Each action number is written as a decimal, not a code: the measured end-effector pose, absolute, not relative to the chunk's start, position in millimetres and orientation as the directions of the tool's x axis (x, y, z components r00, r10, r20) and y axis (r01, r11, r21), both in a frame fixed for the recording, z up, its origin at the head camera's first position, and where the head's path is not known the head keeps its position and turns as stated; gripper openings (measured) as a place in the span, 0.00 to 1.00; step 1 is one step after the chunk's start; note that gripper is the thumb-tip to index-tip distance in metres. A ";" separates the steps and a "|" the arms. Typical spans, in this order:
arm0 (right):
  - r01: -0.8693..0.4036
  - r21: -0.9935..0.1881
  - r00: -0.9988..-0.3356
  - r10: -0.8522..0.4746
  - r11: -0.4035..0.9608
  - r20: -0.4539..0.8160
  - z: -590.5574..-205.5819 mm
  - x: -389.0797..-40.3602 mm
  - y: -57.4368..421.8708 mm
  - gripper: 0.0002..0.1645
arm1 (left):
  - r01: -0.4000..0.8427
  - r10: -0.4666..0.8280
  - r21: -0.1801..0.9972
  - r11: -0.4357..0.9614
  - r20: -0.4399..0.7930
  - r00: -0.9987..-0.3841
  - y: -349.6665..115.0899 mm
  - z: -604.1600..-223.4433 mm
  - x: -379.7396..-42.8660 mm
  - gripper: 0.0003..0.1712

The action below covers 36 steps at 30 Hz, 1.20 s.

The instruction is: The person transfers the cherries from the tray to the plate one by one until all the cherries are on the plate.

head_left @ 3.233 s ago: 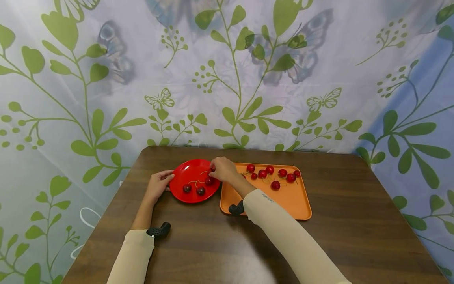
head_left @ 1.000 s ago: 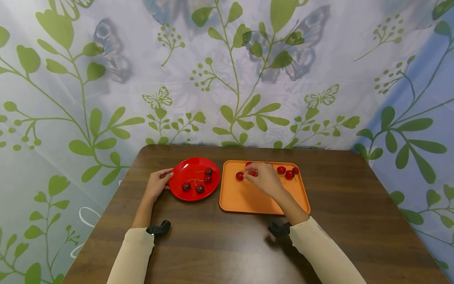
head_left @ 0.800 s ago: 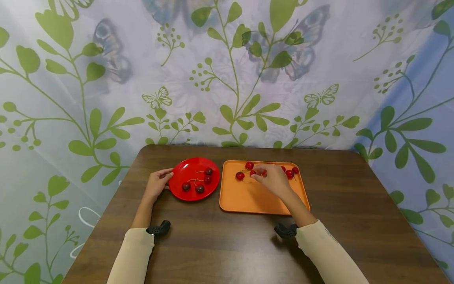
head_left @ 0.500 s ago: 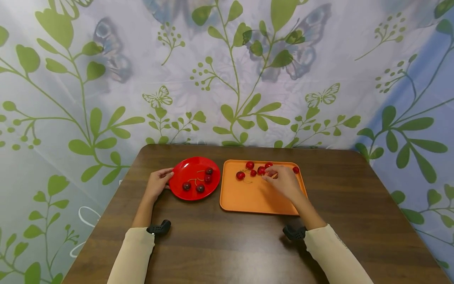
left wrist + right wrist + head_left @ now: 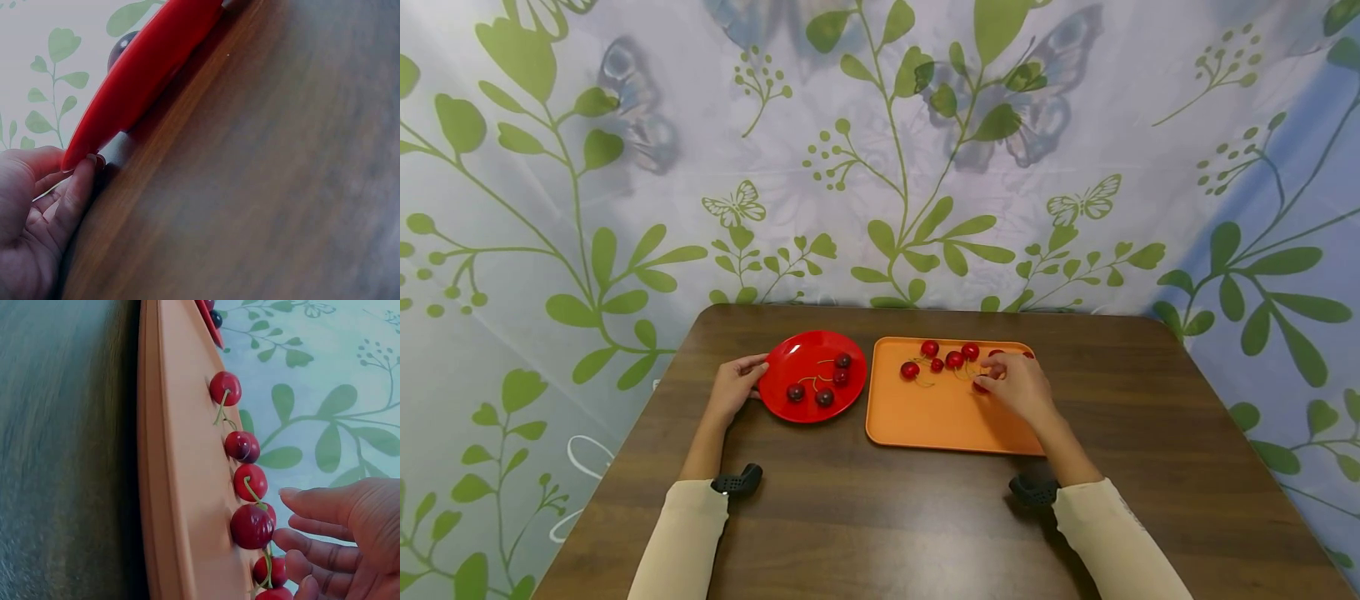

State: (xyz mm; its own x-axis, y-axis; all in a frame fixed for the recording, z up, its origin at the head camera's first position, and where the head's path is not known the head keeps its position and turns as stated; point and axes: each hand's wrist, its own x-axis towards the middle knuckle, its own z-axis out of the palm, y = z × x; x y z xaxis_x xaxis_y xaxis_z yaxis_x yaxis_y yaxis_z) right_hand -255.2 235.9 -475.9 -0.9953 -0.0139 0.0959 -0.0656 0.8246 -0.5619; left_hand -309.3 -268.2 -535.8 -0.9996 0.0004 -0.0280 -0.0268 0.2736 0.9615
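Observation:
My left hand (image 5: 733, 390) pinches the left rim of a red plate (image 5: 790, 354), thumb and fingers on either side of the edge in the left wrist view. Several dark cherries (image 5: 824, 397) with stems lie on that plate. Over the right half of an orange tray (image 5: 917, 421), my right hand (image 5: 1021, 385) reaches in above several bright red cherries (image 5: 954, 360). Its thumb and fingers are apart in the right wrist view, with nothing between them, and the fingertips come right beside a large cherry (image 5: 252, 526). In the head view the hand partly covers cherries at the tray's right end.
Plate and tray lie side by side on a brown wooden table (image 5: 850, 517), near its back edge. A cloth backdrop (image 5: 880, 167) printed with leaves and butterflies rises behind the table. Each wrist wears a black camera mount (image 5: 737, 482).
My right hand has gone from over the plate to the tray, then rightward along the row of cherries, uncovering those on the left. My left hand has stayed at the plate's rim.

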 end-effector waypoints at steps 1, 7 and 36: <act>-0.056 -0.558 -0.996 -0.008 0.828 0.087 -475.9 -254.9 236.3 0.19 | -0.030 0.002 0.963 0.268 -0.031 -1.000 -268.2 -535.0 -309.1 0.23; -0.023 -0.549 -0.999 0.008 0.836 0.053 -479.3 -254.4 238.5 0.19 | -0.054 0.022 0.969 0.241 -0.061 -0.998 -265.1 -518.4 -302.4 0.23; -0.063 -0.430 -0.998 -0.052 0.901 0.038 -483.8 -252.6 233.2 0.22 | -0.064 0.023 0.970 0.235 -0.071 -0.997 -261.0 -505.1 -297.3 0.21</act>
